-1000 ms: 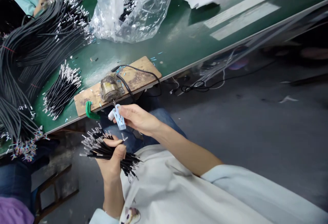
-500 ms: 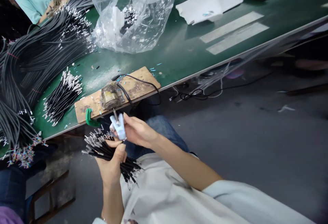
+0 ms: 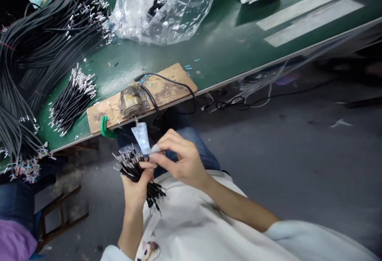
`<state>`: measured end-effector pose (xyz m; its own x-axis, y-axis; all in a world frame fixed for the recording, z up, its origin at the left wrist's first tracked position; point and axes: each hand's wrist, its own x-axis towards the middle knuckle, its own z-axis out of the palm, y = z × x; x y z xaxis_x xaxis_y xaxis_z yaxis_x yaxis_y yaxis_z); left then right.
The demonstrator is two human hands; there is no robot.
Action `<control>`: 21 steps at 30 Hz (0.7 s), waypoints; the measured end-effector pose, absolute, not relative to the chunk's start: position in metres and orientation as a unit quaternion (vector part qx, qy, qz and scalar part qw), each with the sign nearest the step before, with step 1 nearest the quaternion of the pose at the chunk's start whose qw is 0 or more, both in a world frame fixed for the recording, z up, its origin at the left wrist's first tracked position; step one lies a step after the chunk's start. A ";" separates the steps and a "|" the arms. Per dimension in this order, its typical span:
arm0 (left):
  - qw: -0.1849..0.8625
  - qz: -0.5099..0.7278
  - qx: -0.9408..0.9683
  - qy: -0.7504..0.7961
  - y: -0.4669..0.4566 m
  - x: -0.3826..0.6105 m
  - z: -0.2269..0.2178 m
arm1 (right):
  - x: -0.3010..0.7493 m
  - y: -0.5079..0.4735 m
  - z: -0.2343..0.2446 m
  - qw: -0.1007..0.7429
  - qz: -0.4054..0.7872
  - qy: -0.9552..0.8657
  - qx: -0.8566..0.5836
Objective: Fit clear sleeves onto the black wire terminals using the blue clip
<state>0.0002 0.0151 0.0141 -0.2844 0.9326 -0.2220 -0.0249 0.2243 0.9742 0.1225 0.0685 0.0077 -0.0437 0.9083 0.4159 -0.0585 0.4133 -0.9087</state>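
L hand (image 3: pixel 135 191) grips the wires (image 3: pixel 131 166) mid-bunch, prob light n bendy so best spot imo; R hand (image 3: pixel 185 159)'s nr the clip (image 3: pixel 141 137), can't tell if pinching smth.

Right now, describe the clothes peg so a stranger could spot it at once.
On the green table, a wooden board at the near edge carries a taped motor. Between the motor and the right hand is the clothes peg, pale blue, unlike the green hook-shaped piece nearby.
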 end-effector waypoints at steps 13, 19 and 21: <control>0.463 0.534 0.292 0.644 0.012 0.000 0.009 | 0.105 0.061 0.003 0.624 0.536 -0.466 -0.325; 0.539 0.568 0.241 0.573 0.016 0.010 0.016 | 0.093 0.059 -0.004 0.508 0.826 -0.183 -0.162; 0.546 0.573 0.234 0.564 0.016 0.010 0.019 | 0.094 0.060 -0.007 0.471 0.852 -0.176 -0.143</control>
